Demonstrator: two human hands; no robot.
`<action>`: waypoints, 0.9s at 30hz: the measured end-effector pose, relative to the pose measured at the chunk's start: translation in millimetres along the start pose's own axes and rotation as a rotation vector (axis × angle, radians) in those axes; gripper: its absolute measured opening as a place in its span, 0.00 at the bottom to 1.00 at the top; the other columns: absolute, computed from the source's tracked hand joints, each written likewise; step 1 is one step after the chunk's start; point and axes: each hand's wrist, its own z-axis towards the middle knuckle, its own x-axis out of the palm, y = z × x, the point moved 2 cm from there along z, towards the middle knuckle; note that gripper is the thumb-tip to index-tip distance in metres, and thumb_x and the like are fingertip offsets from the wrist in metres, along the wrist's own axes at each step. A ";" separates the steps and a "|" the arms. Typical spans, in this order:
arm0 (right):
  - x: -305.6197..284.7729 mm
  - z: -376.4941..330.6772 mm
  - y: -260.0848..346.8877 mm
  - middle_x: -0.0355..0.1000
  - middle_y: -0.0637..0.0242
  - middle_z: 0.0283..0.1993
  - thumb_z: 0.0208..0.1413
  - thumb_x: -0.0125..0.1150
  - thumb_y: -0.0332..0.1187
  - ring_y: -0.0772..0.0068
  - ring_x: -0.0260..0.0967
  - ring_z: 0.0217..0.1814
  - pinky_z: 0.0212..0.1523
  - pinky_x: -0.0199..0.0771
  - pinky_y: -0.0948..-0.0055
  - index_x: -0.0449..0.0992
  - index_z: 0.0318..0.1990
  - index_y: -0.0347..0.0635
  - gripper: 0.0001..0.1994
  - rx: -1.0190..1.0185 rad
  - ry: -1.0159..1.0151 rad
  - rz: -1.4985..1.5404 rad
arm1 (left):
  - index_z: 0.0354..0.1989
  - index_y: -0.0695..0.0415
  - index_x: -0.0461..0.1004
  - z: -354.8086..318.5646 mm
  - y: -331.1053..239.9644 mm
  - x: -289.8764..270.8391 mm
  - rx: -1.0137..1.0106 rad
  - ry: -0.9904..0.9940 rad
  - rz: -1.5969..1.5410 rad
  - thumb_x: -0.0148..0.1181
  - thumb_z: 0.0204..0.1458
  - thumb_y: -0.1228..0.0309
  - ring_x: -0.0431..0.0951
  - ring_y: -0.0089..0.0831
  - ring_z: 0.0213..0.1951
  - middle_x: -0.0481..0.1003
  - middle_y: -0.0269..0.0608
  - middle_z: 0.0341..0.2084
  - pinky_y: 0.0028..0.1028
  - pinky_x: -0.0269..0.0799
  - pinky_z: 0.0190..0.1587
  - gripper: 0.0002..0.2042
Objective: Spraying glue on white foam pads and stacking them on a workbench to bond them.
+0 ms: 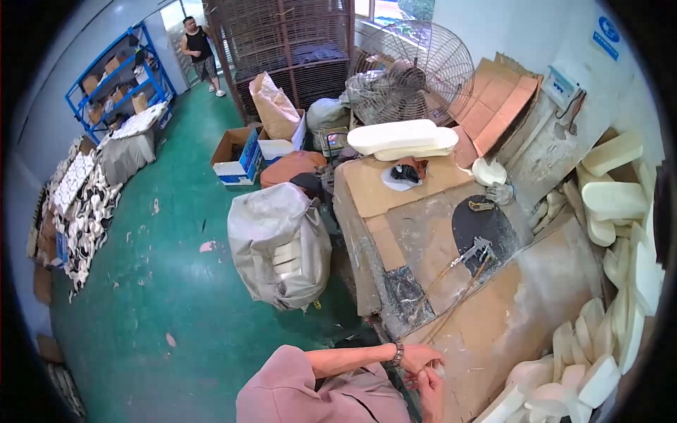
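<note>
My left hand (419,357), with a watch on its wrist, and my right hand (430,391) meet over the near edge of the cardboard-covered table (486,331). Both have bent fingers that touch at the tips. Between them shows a small whitish bit (439,370), too small to name. Farther back on the table, a spray gun (479,248) with a thin hose lies on a dark round patch (469,229). Beside it are a yellowish ring-shaped thing (481,204) and a grey work glove (501,192).
White foam-like pieces (599,338) are heaped along the right side. Long white blocks (402,137) lie at the table's back, before a large caged fan (416,74). A pale sack (278,240) stands left of the table. A person (198,53) stands by the far doorway.
</note>
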 end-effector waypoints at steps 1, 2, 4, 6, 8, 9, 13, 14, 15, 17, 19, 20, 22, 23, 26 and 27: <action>-2.7 -11.0 -0.5 0.74 0.76 0.38 0.68 0.62 0.44 0.81 0.67 0.37 0.38 0.68 0.76 0.80 0.54 0.39 0.18 -0.007 0.004 -0.002 | 0.62 0.61 0.69 -7.1 -8.6 0.5 -0.004 -0.008 0.074 0.72 0.40 0.69 0.82 0.46 0.46 0.79 0.52 0.47 0.40 0.78 0.49 0.35; -3.0 -23.2 -2.0 0.75 0.75 0.38 0.67 0.63 0.43 0.81 0.67 0.37 0.38 0.68 0.76 0.80 0.54 0.39 0.17 0.006 0.026 0.041 | 0.61 0.61 0.70 -16.5 -25.7 2.8 -0.031 -0.008 0.110 0.73 0.40 0.69 0.82 0.45 0.46 0.79 0.52 0.47 0.41 0.77 0.49 0.35; 5.3 -44.7 -5.0 0.75 0.75 0.39 0.67 0.64 0.41 0.81 0.67 0.37 0.38 0.68 0.76 0.80 0.53 0.39 0.16 0.011 0.056 0.102 | 0.61 0.61 0.70 -35.3 -42.0 20.5 -0.020 -0.021 0.162 0.73 0.40 0.68 0.81 0.45 0.46 0.79 0.51 0.47 0.41 0.77 0.50 0.35; 10.7 -70.0 -6.7 0.77 0.71 0.41 0.66 0.66 0.39 0.80 0.69 0.39 0.40 0.70 0.76 0.80 0.57 0.40 0.17 0.032 0.132 0.117 | 0.59 0.60 0.71 -52.2 -48.0 39.4 0.005 -0.027 0.206 0.75 0.39 0.66 0.81 0.46 0.46 0.80 0.50 0.47 0.40 0.77 0.50 0.34; 19.1 -96.3 -14.0 0.78 0.69 0.40 0.65 0.66 0.39 0.80 0.70 0.38 0.40 0.71 0.75 0.79 0.59 0.41 0.19 0.071 0.090 0.080 | 0.58 0.60 0.71 -71.5 -53.9 53.5 -0.015 -0.010 0.265 0.74 0.41 0.65 0.81 0.47 0.48 0.79 0.50 0.47 0.41 0.76 0.51 0.33; 22.2 -109.3 -19.4 0.78 0.68 0.38 0.65 0.67 0.39 0.79 0.70 0.37 0.39 0.72 0.75 0.78 0.61 0.42 0.20 0.115 0.046 0.031 | 0.58 0.59 0.71 -81.2 -57.6 62.1 -0.025 0.004 0.315 0.73 0.43 0.63 0.80 0.48 0.50 0.79 0.50 0.47 0.42 0.76 0.52 0.32; 43.3 -138.2 -51.1 0.81 0.56 0.32 0.59 0.68 0.36 0.73 0.77 0.31 0.34 0.76 0.73 0.81 0.39 0.29 0.14 0.049 -0.052 0.086 | 0.58 0.59 0.71 -124.4 -85.5 90.0 -0.096 -0.010 0.362 0.73 0.43 0.63 0.80 0.47 0.50 0.79 0.50 0.47 0.40 0.76 0.52 0.32; 43.5 -140.7 -61.0 0.81 0.57 0.33 0.59 0.69 0.37 0.74 0.76 0.32 0.34 0.75 0.73 0.80 0.39 0.29 0.15 0.030 -0.039 -0.023 | 0.58 0.60 0.72 -136.1 -96.9 93.1 -0.135 -0.004 0.368 0.73 0.44 0.63 0.80 0.47 0.50 0.79 0.50 0.47 0.40 0.76 0.52 0.31; 43.9 -145.1 -69.9 0.81 0.58 0.34 0.58 0.70 0.38 0.75 0.76 0.34 0.34 0.75 0.73 0.80 0.38 0.30 0.15 0.014 -0.025 -0.134 | 0.57 0.61 0.73 -143.8 -96.4 97.6 -0.136 -0.022 0.387 0.73 0.44 0.62 0.81 0.47 0.50 0.79 0.50 0.47 0.40 0.77 0.51 0.30; 52.9 -155.8 -76.0 0.78 0.65 0.23 0.59 0.68 0.35 0.81 0.70 0.24 0.28 0.72 0.76 0.78 0.29 0.32 0.14 -0.084 -0.056 -0.018 | 0.56 0.61 0.74 -160.0 -107.8 109.2 -0.106 -0.093 0.423 0.72 0.44 0.63 0.81 0.46 0.50 0.79 0.49 0.48 0.39 0.77 0.51 0.29; 66.5 -165.9 -60.8 0.79 0.63 0.27 0.62 0.67 0.36 0.80 0.71 0.25 0.28 0.71 0.75 0.78 0.31 0.32 0.14 -0.035 0.025 0.152 | 0.56 0.60 0.74 -178.7 -101.9 116.0 -0.128 -0.110 0.417 0.72 0.43 0.63 0.81 0.46 0.49 0.79 0.49 0.48 0.39 0.77 0.51 0.30; 71.8 -168.9 -60.2 0.79 0.61 0.28 0.66 0.64 0.43 0.77 0.72 0.25 0.28 0.71 0.74 0.78 0.31 0.32 0.19 -0.050 0.123 0.259 | 0.56 0.60 0.74 -186.0 -114.8 117.9 -0.153 -0.095 0.419 0.73 0.42 0.63 0.81 0.46 0.49 0.79 0.49 0.48 0.39 0.77 0.50 0.30; 79.9 -175.0 -65.9 0.79 0.59 0.29 0.68 0.59 0.43 0.73 0.73 0.25 0.27 0.73 0.73 0.77 0.31 0.32 0.20 -0.064 0.221 0.350 | 0.58 0.59 0.73 -196.4 -131.6 126.7 -0.159 -0.066 0.405 0.74 0.39 0.62 0.82 0.46 0.48 0.79 0.48 0.48 0.39 0.78 0.49 0.34; 85.5 -178.0 -68.2 0.79 0.56 0.30 0.71 0.54 0.43 0.69 0.75 0.25 0.26 0.74 0.72 0.76 0.30 0.33 0.21 -0.090 0.328 0.439 | 0.58 0.59 0.73 -200.6 -136.2 130.9 -0.157 -0.067 0.398 0.74 0.39 0.62 0.82 0.46 0.48 0.79 0.48 0.48 0.39 0.78 0.49 0.34; 96.8 -187.6 -73.5 0.78 0.54 0.29 0.72 0.52 0.44 0.65 0.75 0.24 0.24 0.75 0.70 0.76 0.35 0.33 0.21 -0.027 0.433 0.569 | 0.59 0.60 0.72 -215.2 -153.7 139.5 -0.176 -0.012 0.305 0.76 0.37 0.63 0.82 0.46 0.49 0.79 0.48 0.49 0.38 0.79 0.50 0.36; 101.0 -189.9 -73.9 0.78 0.54 0.29 0.72 0.53 0.45 0.66 0.75 0.24 0.24 0.75 0.71 0.77 0.40 0.31 0.20 0.017 0.479 0.645 | 0.60 0.60 0.72 -221.5 -159.0 139.5 -0.138 -0.030 0.285 0.76 0.36 0.64 0.82 0.45 0.49 0.79 0.48 0.50 0.38 0.79 0.51 0.37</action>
